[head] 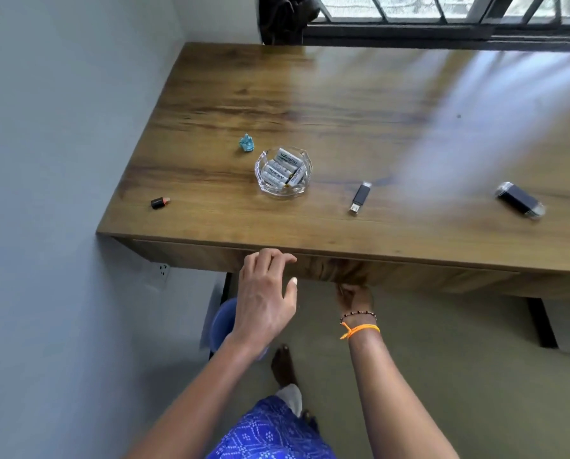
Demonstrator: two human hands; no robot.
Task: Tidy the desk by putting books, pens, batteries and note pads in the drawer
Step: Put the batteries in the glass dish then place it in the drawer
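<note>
Several white batteries [282, 168] lie in a clear glass dish [264, 186] on the wooden desk [310, 94]. The drawer front [409, 273] under the desk's near edge looks closed. My right hand [354, 298], with bead and orange thread bracelets on the wrist, reaches under the drawer front's lower edge. Its fingers are hooked out of sight beneath it. My left hand [263, 293] hovers in front of the drawer front, left of the right hand. Its fingers are relaxed and hold nothing, with the tips close to the desk's edge.
A crumpled blue paper scrap [246, 143] lies behind the dish. A small black and orange cap-like item [159, 202] sits near the left corner. Two black USB sticks [360, 197] [520, 201] lie to the right. A grey wall borders the left; a blue stool [222, 321] stands below.
</note>
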